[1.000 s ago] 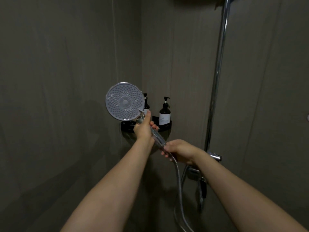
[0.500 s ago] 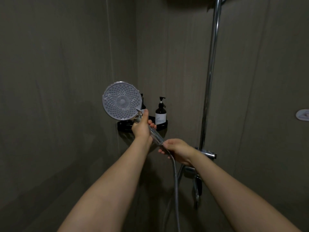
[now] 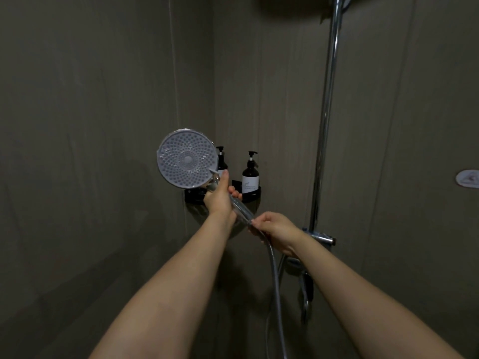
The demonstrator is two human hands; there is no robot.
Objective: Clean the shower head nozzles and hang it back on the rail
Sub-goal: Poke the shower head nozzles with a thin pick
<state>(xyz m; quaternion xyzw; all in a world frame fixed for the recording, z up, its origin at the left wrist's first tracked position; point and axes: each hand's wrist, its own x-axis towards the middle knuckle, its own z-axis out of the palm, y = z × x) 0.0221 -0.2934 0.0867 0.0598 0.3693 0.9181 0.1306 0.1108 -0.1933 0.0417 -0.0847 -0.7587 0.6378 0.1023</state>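
While gripped: one shower head (image 3: 187,159), two hands (image 3: 246,211).

Shower head off its rail, nozzle face turned toward the camera.

The round shower head (image 3: 187,158), a pale grey disc covered in rings of small nozzles around a central hub, is held up in front of the corner of the stall, tilted slightly with its clear ribbed handle (image 3: 239,207) slanting down to the right. A silvery metal hose (image 3: 276,286) runs from the handle's lower end and drops out of view at the bottom. The chrome rail (image 3: 327,104) stands upright on the wall to the right, well apart from the head.
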